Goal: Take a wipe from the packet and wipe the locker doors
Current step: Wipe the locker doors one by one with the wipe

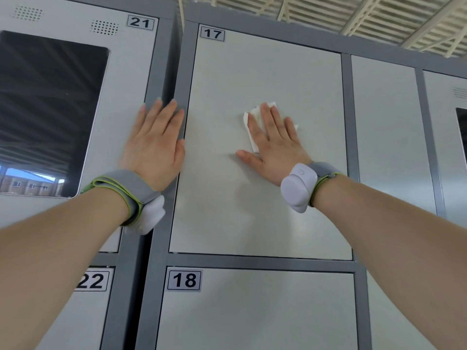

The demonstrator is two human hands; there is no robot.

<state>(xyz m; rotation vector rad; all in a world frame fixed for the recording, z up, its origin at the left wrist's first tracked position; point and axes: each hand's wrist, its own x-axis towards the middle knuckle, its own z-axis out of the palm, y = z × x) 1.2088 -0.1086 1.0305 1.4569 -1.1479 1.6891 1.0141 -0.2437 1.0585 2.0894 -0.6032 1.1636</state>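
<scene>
The pale grey door of locker 17 [227, 198] fills the middle of the head view. My right hand [273, 142] lies flat on it with straight, spread fingers and presses a white wipe [252, 122] against the door; the wipe shows above and beside the fingers, the rest hidden under the palm. My left hand [155, 140] rests flat with straight fingers on the grey frame post between lockers 21 and 17. No wipe packet is in view.
Locker 18 [252, 311] sits below 17, and locker 22 [96, 281] is at the lower left. The locker 21 panel [129, 72] holds a dark screen [48, 112]. More grey doors [386, 135] stand to the right. Both wrists carry grey bands with white devices.
</scene>
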